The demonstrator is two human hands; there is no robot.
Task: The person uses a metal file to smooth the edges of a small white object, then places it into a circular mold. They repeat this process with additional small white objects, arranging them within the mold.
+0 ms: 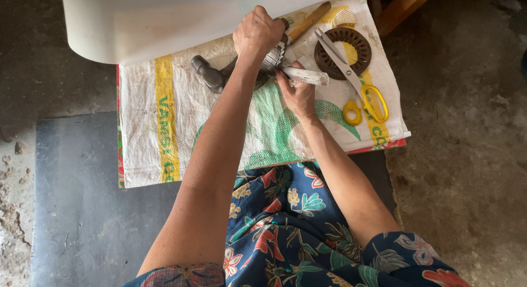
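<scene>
The left hand was closed from above over the top of a grey metal tool, its fingers curled round the ribbed, shiny part so that most of that part was hidden. The tool lay on a white woven sack with a yellow stripe and a green printed pattern, and a rounded metal knob of the tool stuck out to the left of the left hand. A wooden handle ran out from under that hand toward the upper right.

The right hand sat just below and to the right of the tool. Its fingers were pinched shut on a pale, whitish stick-like piece, whose near end met the tool beside the left hand's wrist while its far end pointed right.

To the right of the tool, a dark brown round slotted disc lay on the sack. Scissors with yellow handles rested partly across the disc, blades toward the upper left, handles lower right. A small yellow mesh piece lay just above the disc. Above and left of the tool, a broad white sheet curved over the sack's far edge. The sack rested over a red-edged worktop, and a floral blue garment covered the person's lap below it.
</scene>
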